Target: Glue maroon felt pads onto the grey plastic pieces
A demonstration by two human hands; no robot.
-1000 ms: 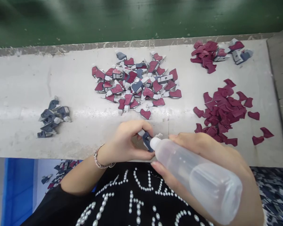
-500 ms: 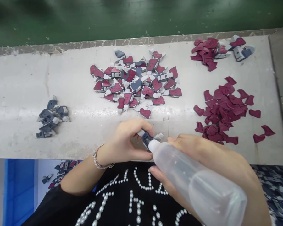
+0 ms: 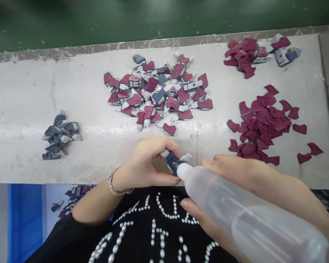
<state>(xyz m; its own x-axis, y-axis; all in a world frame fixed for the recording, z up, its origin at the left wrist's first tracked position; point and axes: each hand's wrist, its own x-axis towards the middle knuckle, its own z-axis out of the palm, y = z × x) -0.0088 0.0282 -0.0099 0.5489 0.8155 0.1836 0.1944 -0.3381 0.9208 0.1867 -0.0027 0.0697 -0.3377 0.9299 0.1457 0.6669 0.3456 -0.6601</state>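
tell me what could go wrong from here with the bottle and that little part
1. The nozzle of the bottle is at or very near the small blue-grey part, close to the left hand, so a hard squeeze might wet the fingers.
2. That part is held only between thumb and fingers; a push could make it slip.
3. The right hand is near loose maroon pieces and might brush some.

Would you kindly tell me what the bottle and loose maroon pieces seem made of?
Bottle: likely plastic, smooth and translucent; a curved outline shows through its wall.
Loose maroon pieces: perhaps rubber or plastic, matte; evenly coloured with little shine.
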